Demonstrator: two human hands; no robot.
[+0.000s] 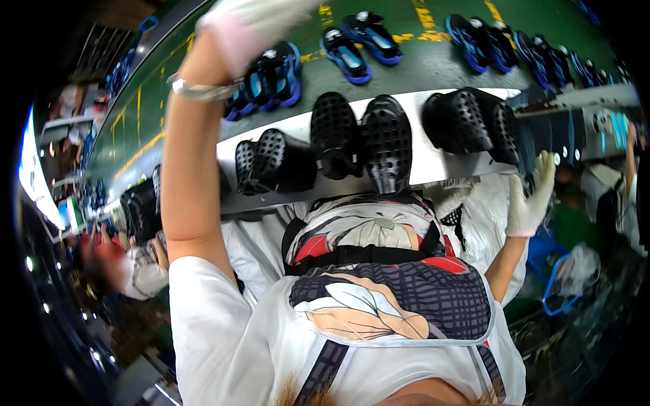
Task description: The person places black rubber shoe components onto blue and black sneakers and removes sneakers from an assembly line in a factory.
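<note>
My left hand (254,27), in a white and pink glove, is raised over the far side at the upper left. It is blurred and cut off by the top edge, so its fingers cannot be made out. My right hand (531,203), in a pale glove, is held up at the right with fingers stretched and thumb apart, holding nothing. Between my arms, black hole-dotted shoe-shaped forms stand along a white ledge (413,111): a left pair (274,162), a middle pair (386,145) and a right pair (467,122). The right pair is nearest my right hand.
Beyond the ledge, blue-and-black shoes (345,55) lie in pairs on a green surface (298,20) with yellow marks. More black forms (139,210) stand at the left. Another person (128,264) is at the left. A blue-framed holder with a clear plastic bag (579,271) is at the right.
</note>
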